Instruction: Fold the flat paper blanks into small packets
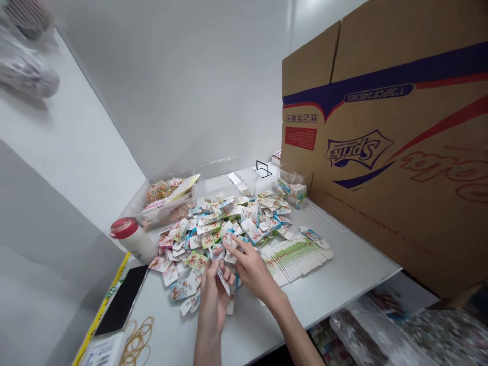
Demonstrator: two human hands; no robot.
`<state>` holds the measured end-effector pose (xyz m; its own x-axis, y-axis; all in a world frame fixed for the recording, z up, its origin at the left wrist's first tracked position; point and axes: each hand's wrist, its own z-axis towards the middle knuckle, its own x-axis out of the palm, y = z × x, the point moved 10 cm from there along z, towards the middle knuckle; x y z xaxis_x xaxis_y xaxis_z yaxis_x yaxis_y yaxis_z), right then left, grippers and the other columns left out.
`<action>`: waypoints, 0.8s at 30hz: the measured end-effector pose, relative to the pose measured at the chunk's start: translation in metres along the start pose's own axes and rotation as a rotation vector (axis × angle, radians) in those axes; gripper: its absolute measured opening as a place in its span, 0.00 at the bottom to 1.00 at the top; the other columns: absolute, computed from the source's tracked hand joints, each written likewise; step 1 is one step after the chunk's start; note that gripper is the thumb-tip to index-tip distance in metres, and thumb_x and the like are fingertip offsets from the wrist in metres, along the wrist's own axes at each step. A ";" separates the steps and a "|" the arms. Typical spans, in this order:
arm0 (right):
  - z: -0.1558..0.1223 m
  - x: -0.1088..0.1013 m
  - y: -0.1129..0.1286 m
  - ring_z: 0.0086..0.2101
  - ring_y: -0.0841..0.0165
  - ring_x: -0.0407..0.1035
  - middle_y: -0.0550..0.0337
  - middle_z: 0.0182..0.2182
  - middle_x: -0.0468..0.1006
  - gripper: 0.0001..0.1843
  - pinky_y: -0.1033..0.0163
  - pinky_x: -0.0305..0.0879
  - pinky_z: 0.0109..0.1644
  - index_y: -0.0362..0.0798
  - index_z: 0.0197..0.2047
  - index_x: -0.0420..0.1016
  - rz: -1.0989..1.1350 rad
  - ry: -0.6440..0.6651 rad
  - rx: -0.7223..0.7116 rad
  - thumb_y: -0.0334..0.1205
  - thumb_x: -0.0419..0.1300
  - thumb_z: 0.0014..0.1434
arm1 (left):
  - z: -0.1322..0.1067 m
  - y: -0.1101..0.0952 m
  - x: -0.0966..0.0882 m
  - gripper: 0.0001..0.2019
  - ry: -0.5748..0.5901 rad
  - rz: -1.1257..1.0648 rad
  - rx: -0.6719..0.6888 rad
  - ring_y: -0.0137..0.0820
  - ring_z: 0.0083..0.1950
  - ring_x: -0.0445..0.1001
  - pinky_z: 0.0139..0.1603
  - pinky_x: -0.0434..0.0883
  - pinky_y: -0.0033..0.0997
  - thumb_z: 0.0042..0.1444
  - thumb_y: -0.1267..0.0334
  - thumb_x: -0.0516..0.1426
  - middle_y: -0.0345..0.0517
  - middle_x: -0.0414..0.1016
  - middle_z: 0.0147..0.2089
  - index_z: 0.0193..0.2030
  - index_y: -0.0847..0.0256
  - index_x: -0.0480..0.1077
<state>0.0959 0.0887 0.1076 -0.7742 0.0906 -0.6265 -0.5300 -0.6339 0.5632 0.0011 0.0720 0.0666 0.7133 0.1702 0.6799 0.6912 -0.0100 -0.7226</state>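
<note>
Head view: a flat carton (pixel 223 282) was pinched above a loose pile (pixel 208 229).
It stood tilted in the left hand (pixel 214 287), thumb and fingers pressed on it; the right hand (pixel 251 267) stretched over the pile, fingers loosely spread, contact unclear. On the surface (pixel 348 256) beside them, an overlapping row (pixel 299 258) looked arranged, while much of the pile seemed left jumbled.
</note>
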 end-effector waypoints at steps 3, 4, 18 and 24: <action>-0.001 -0.023 -0.006 0.57 0.63 0.59 0.53 0.62 0.58 0.28 0.55 0.61 0.58 0.56 0.62 0.66 0.168 -0.076 0.083 0.25 0.46 0.63 | -0.002 0.000 -0.002 0.26 0.004 0.019 -0.025 0.21 0.27 0.61 0.27 0.65 0.24 0.51 0.56 0.63 0.36 0.61 0.31 0.55 0.62 0.65; -0.001 -0.031 -0.008 0.56 0.64 0.60 0.53 0.59 0.61 0.24 0.57 0.62 0.57 0.56 0.60 0.68 0.237 -0.105 0.115 0.28 0.47 0.64 | -0.003 0.002 0.000 0.25 0.026 0.036 -0.052 0.22 0.27 0.62 0.27 0.66 0.25 0.52 0.54 0.62 0.37 0.62 0.31 0.55 0.63 0.65; -0.010 -0.038 -0.002 0.37 0.74 0.64 0.59 0.42 0.63 0.07 0.67 0.64 0.42 0.48 0.40 0.69 0.599 0.121 0.220 0.43 0.55 0.65 | -0.017 0.027 0.026 0.24 0.289 0.485 -0.127 0.28 0.29 0.71 0.24 0.67 0.23 0.57 0.44 0.56 0.47 0.71 0.31 0.41 0.68 0.69; -0.009 -0.040 -0.005 0.39 0.71 0.63 0.58 0.38 0.65 0.13 0.67 0.61 0.43 0.45 0.34 0.67 0.652 0.133 0.187 0.45 0.54 0.66 | -0.013 0.036 0.013 0.24 0.215 0.518 -0.193 0.27 0.23 0.69 0.21 0.66 0.25 0.52 0.42 0.60 0.44 0.70 0.29 0.38 0.65 0.65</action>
<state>0.1329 0.0809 0.1253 -0.9124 -0.3666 -0.1818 -0.0304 -0.3823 0.9235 0.0370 0.0607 0.0510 0.9571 -0.1078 0.2688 0.2405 -0.2213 -0.9451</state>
